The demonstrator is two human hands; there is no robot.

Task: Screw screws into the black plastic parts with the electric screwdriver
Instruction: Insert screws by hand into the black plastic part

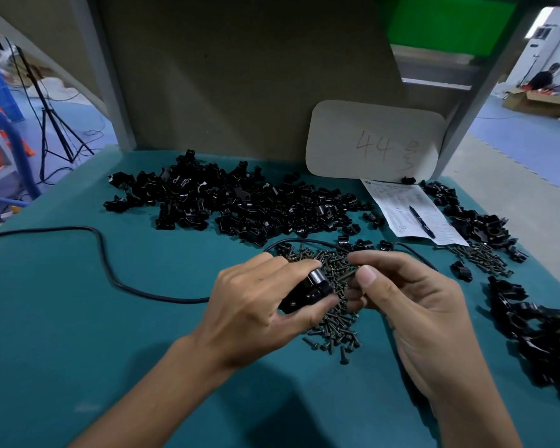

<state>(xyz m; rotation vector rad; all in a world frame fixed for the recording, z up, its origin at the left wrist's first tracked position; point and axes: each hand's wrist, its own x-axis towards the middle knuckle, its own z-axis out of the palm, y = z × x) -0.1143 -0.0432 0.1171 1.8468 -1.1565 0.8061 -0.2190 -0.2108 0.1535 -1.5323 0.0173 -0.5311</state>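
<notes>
teal table (78,334), cable (110,273) (black) skirting screws (333,328)

Left hand (256,302), right hand (411,312) — fingers (304,265) curled

Light moderate, diffuse, from overhead. Soft shadow on mat (78,318) at lower centre of frame. Small glints on black parts (240,205). Upper right overexposed, washed white. Fisheye bending at edges: posts (105,76) bow. Centre sharp; far background soft.
</notes>
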